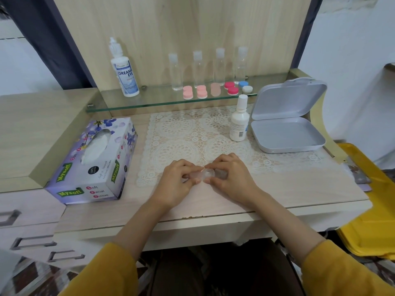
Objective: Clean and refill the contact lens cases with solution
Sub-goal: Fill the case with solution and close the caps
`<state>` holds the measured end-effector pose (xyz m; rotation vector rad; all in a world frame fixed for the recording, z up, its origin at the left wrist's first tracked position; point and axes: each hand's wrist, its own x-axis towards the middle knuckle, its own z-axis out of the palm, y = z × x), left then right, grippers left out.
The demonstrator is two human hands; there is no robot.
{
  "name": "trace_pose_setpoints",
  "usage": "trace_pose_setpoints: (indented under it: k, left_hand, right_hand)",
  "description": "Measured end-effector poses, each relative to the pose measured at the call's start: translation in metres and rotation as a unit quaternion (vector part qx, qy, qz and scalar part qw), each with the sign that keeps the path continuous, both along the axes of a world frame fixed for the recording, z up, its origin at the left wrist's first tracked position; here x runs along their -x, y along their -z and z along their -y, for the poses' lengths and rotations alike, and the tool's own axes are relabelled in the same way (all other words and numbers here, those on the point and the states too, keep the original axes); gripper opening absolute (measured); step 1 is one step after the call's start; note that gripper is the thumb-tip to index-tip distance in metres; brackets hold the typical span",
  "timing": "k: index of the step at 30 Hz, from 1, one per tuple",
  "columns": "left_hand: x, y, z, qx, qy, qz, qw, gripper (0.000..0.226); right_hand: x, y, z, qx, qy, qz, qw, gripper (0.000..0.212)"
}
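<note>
A glossy cardboard tissue box [92, 161] lies at the left. The left hand [177, 182] and right hand [232, 178], fingers curled, pinch a small, clear, rounded plastic lens case [208, 175] between them at the lace mat's [181, 133] near edge. Farther right stand a smooth white bottle [239, 122] and an open metal tin [286, 133].

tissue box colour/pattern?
The tissue box is pale purple with violet flowers and green Mysoft labels; head view.
</note>
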<state>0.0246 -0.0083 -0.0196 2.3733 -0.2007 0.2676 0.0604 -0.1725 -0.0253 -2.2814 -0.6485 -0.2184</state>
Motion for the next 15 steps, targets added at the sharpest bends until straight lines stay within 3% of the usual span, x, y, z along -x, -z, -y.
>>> trace_pose_setpoints:
  k: [6, 12, 15]
  left_hand:
    - [0.003, 0.001, 0.000, 0.004, -0.004, 0.002, 1.000, 0.035]
    - [0.005, 0.002, -0.003, 0.015, -0.019, 0.008, 1.000, 0.044]
    - [0.007, 0.004, -0.006, 0.024, -0.023, 0.007, 0.999, 0.044]
  right_hand:
    - [0.003, -0.008, 0.009, -0.003, 0.019, -0.047, 0.999, 0.050]
    - [-0.001, -0.023, 0.037, 0.075, -0.005, -0.087, 0.993, 0.060]
    - [-0.001, -0.023, 0.046, 0.107, -0.008, -0.075, 0.991, 0.054]
